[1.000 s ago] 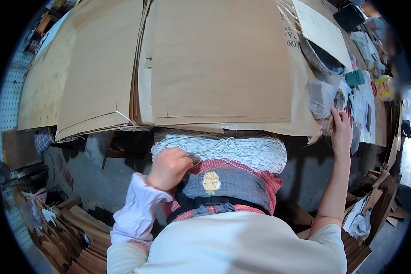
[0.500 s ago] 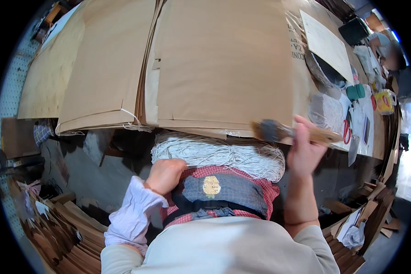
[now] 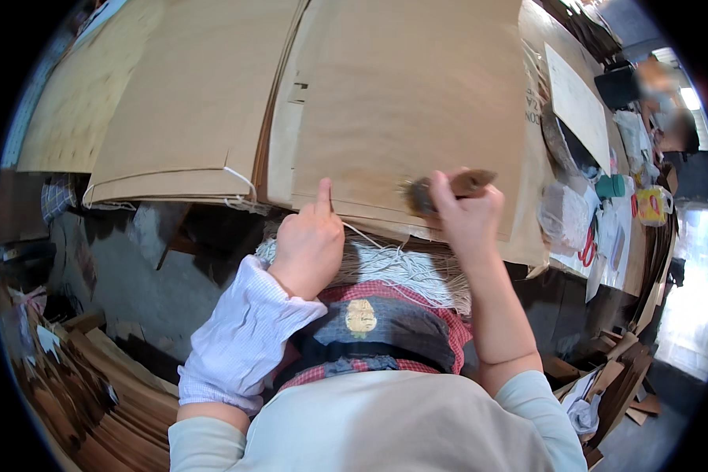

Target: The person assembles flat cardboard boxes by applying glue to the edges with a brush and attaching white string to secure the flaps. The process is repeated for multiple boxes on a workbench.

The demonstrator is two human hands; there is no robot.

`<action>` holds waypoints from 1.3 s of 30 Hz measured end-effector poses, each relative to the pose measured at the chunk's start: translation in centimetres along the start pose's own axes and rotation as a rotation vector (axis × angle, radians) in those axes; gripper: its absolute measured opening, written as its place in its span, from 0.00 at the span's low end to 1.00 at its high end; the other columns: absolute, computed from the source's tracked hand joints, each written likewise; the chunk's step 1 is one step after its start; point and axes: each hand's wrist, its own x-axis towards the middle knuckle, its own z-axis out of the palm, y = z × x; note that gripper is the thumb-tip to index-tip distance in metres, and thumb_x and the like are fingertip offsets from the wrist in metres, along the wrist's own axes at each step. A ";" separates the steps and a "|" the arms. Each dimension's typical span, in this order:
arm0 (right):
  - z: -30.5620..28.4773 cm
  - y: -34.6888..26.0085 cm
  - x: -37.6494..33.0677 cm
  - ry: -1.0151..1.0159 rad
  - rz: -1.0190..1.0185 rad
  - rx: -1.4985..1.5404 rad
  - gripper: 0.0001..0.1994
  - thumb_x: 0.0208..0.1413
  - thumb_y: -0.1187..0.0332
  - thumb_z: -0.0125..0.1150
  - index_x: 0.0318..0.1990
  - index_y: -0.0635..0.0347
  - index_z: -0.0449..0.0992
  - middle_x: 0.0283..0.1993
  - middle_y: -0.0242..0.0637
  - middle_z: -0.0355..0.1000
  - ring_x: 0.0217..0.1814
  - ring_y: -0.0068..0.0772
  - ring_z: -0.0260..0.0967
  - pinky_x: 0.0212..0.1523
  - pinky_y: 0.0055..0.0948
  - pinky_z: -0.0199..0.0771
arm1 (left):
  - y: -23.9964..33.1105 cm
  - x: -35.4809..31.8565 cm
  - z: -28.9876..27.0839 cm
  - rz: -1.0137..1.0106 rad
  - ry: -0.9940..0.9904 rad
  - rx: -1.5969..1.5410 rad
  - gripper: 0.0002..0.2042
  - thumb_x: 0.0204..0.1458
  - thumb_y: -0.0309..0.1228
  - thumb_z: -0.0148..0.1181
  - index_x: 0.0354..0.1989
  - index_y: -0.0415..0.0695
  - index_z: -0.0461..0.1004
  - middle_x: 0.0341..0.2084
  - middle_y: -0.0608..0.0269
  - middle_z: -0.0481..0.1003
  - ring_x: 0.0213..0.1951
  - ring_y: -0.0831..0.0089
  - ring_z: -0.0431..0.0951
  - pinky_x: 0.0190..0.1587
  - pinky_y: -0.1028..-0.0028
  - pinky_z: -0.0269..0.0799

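Note:
My right hand [image 3: 470, 211] grips a wide paintbrush [image 3: 423, 197] by its wooden handle, bristles against the lower part of a large brown paper sheet [image 3: 409, 102]. A damp-looking patch shows beside the bristles. My left hand [image 3: 311, 240] is at the sheet's near left edge, index finger stretched onto the paper, the other fingers folded. From those folded fingers runs a white cord [image 3: 362, 233], the grip itself hidden. Across my lap lies a thick bundle of white cords [image 3: 389, 267], partly under the table's edge.
Another stack of brown sheets [image 3: 181, 102] with white cord at its near edge lies to the left. Right of the work are a white board [image 3: 578, 102] over a basin, red-handled scissors [image 3: 588, 248] and a green lid [image 3: 610, 186]. Cardboard pieces [image 3: 94, 385] stand low at left. People are at far right.
The brush has moved left and down onto the paper. My left hand has risen from the cord bundle to the sheet's edge, drawing a cord along. The view has shifted slightly.

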 end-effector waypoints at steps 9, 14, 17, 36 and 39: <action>-6.9 3.8 1.0 0.148 -0.128 -0.626 0.14 0.46 0.63 0.60 0.18 0.64 0.69 0.19 0.46 0.69 0.22 0.50 0.69 0.25 0.42 0.68 | 0.2 0.3 -0.7 -0.008 -0.011 -0.053 0.02 0.37 0.21 0.54 0.22 0.36 0.70 0.55 0.40 0.65 0.30 0.55 0.76 0.33 0.62 0.74; -11.1 5.9 1.8 0.181 0.215 0.077 0.11 0.49 0.60 0.62 0.26 0.59 0.77 0.21 0.35 0.72 0.21 0.28 0.67 0.22 0.28 0.65 | 0.8 0.6 -1.8 -0.033 -0.080 -0.006 0.04 0.43 0.22 0.53 0.20 0.35 0.71 0.55 0.40 0.65 0.28 0.52 0.77 0.32 0.61 0.73; -17.7 7.4 1.0 0.440 0.302 0.678 0.10 0.52 0.61 0.64 0.35 0.58 0.80 0.29 0.29 0.73 0.26 0.13 0.63 0.26 0.16 0.62 | 0.8 0.6 -1.7 -0.069 -0.177 0.030 0.03 0.36 0.21 0.55 0.23 0.36 0.72 0.56 0.41 0.64 0.32 0.56 0.77 0.33 0.62 0.74; -12.6 2.7 -8.7 -0.554 -0.210 0.437 0.08 0.48 0.79 0.60 0.37 0.61 0.80 0.28 0.37 0.71 0.31 0.32 0.68 0.34 0.27 0.68 | -0.1 -3.8 -15.5 0.304 -0.040 -0.516 0.04 0.50 0.24 0.56 0.26 0.38 0.75 0.18 0.61 0.71 0.19 0.64 0.71 0.23 0.73 0.64; -17.1 2.6 -4.9 -0.355 -0.142 0.130 0.06 0.49 0.78 0.60 0.33 0.61 0.81 0.26 0.34 0.72 0.27 0.24 0.67 0.31 0.23 0.67 | -1.7 -1.6 -12.2 0.126 0.199 -0.459 0.03 0.48 0.20 0.58 0.31 0.36 0.76 0.17 0.60 0.69 0.20 0.66 0.69 0.23 0.74 0.61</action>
